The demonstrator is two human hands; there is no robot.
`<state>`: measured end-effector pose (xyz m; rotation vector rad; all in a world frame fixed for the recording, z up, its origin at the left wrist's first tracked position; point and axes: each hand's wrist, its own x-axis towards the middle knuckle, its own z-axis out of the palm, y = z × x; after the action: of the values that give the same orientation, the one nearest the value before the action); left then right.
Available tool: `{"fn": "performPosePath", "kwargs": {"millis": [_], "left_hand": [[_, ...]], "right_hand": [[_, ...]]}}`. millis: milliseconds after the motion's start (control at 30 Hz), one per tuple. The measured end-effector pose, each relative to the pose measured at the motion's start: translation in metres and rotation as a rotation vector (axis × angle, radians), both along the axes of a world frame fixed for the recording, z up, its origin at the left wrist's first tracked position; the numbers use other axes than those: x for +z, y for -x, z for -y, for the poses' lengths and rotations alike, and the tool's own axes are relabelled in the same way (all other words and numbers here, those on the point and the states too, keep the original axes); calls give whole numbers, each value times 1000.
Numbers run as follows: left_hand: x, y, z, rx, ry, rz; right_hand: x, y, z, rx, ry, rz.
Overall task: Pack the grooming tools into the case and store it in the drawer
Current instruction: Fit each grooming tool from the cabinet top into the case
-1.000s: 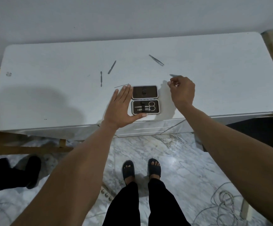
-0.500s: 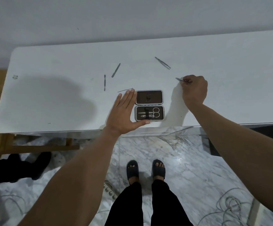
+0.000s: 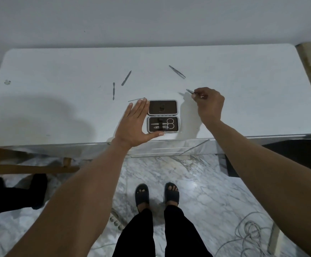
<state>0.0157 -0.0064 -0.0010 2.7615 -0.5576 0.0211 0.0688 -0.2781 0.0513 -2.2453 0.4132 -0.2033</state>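
Observation:
A small dark grooming case (image 3: 163,116) lies open near the front edge of the white table (image 3: 58,75); scissors and a clipper sit in its near half. My left hand (image 3: 135,126) lies flat against the case's left side, thumb along its front edge. My right hand (image 3: 209,103) is to the right of the case, pinching a thin metal tool (image 3: 190,91) lifted just above the table. Loose on the table lie tweezers (image 3: 177,71), a nail file (image 3: 126,78), a cuticle pusher (image 3: 113,91) and a thin pick (image 3: 136,99).
Drawer fronts (image 3: 169,150) show under the table's front edge. A wooden chair frame (image 3: 30,166) and another person's dark legs (image 3: 11,193) are at the lower left. Cables (image 3: 251,236) and a power strip (image 3: 116,220) lie on the marble floor near my feet.
My right hand closed on the thin metal tool and raised it slightly off the table, shifting a little to the right. My left hand stayed against the case.

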Motion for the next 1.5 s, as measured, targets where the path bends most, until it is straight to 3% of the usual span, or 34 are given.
{"fn": "performPosePath", "kwargs": {"millis": [300, 633, 1500], "left_hand": [[-1, 1, 0, 3, 1, -20], [-2, 0, 0, 5, -6, -20], [-4, 0, -1, -2, 17, -2]], "right_hand": [[9, 45, -26, 110, -18, -47], [2, 73, -53, 244, 107, -101], [-4, 71, -80, 206, 140, -107]]}}
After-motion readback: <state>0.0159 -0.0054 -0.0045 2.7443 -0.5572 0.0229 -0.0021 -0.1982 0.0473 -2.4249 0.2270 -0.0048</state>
